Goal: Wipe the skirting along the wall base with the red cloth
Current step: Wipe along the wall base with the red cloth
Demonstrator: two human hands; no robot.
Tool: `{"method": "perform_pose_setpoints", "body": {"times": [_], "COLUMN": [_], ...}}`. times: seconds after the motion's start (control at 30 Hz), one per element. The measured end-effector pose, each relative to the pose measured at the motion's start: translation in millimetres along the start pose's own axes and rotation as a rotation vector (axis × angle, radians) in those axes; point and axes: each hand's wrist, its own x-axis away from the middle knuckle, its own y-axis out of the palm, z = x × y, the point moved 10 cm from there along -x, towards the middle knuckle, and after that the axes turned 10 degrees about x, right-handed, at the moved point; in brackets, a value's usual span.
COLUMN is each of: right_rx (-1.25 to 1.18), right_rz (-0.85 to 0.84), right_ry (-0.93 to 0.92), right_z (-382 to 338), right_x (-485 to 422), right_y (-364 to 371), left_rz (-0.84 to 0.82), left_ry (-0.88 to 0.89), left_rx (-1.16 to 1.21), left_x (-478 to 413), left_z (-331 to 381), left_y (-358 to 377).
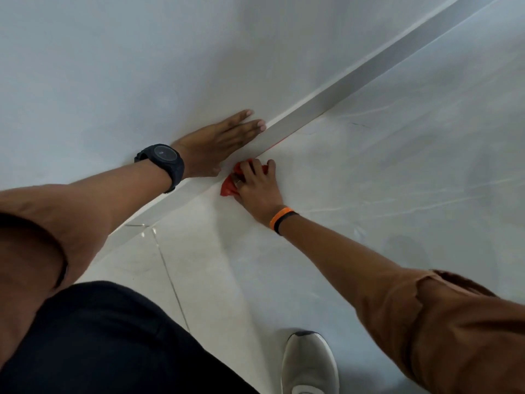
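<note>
**Pale wall, glossy tiles, red cloth at the skirting**

Glossy white floor tiles point(397, 172) with faint veining meet a pale wall point(113, 66) along a white skirting point(335, 100). At its base, the red cloth point(228, 189) lies bunched on the floor, gripped under the right hand point(255, 186). Flat and spread, the left hand point(216, 146) presses the wall just above. A white shoe point(309, 362) stands on the tiles nearby.
</note>
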Motion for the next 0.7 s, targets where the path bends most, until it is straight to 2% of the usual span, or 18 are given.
{"method": "perform_pose_setpoints", "body": {"times": [0.07,0.1,0.17,0.3,0.4,0.47,0.57,0.63,0.7], "right_rx": [0.005,0.006,0.024,0.036,-0.023,-0.008,-0.116,-0.183,-0.189], "right_rz": [0.036,0.060,0.092,0.047,0.019,0.043,0.109,0.048,0.000], "right_ry": [-0.048,-0.015,0.129,0.488,0.699,0.665,0.426,0.268,0.214], "right_z": [15,29,68,154,179,151,54,-13,-34], "right_x": [0,1,5,11,13,10,6,6,1], "right_y": [-5,-7,-8,-10,-8,-8,-9,-2,5], "left_rz": [-0.002,-0.005,-0.014,-0.017,-0.014,-0.007,-0.008,-0.020,-0.028], "left_ry": [0.008,0.008,0.011,0.010,0.006,0.008,0.006,0.003,0.021], "left_rx": [-0.005,-0.010,-0.017,-0.014,-0.015,-0.025,-0.029,-0.028,-0.039], "left_x": [0,0,1,1,1,-1,-2,1,0], "left_z": [0,1,3,6,5,6,5,4,5], "left_y": [1,2,5,11,12,12,10,10,11]}}
